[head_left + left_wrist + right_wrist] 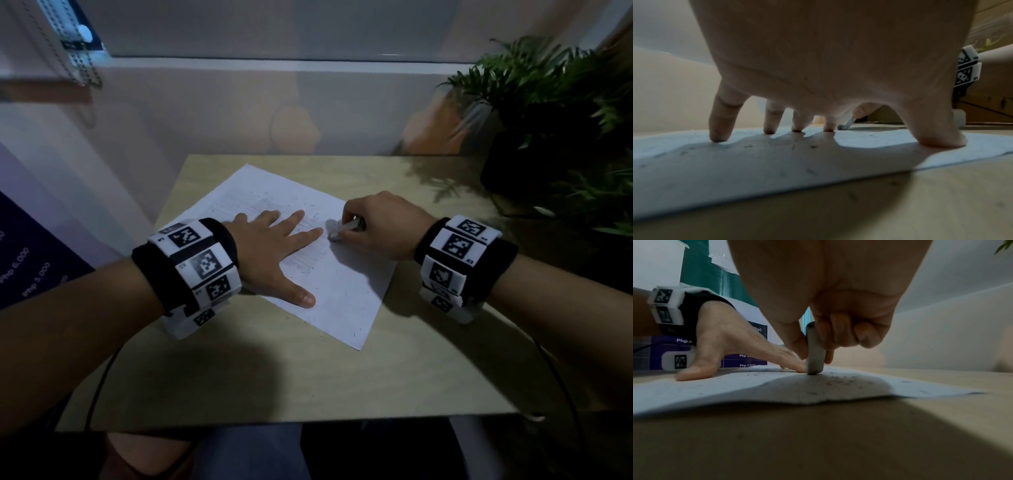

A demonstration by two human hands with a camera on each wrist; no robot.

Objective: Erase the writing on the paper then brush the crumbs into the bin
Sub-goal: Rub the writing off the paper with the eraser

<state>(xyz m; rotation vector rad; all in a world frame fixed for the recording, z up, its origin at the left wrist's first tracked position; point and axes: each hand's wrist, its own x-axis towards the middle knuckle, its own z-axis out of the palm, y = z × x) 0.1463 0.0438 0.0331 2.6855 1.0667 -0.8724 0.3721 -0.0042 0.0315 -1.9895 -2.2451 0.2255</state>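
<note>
A white sheet of paper lies askew on the light wooden table, with faint pencil lines and dark eraser crumbs scattered over it. My left hand lies flat on the sheet with its fingers spread, the fingertips pressing the paper down. My right hand grips a grey-white eraser upright, its lower end touching the paper just right of the left index finger. In the right wrist view the eraser stands pinched between thumb and fingers. No bin is in view.
A potted fern in a dark pot stands at the table's back right corner. A pale wall runs behind the table. A purple printed board leans at the left. Cables hang off the front edge near both wrists.
</note>
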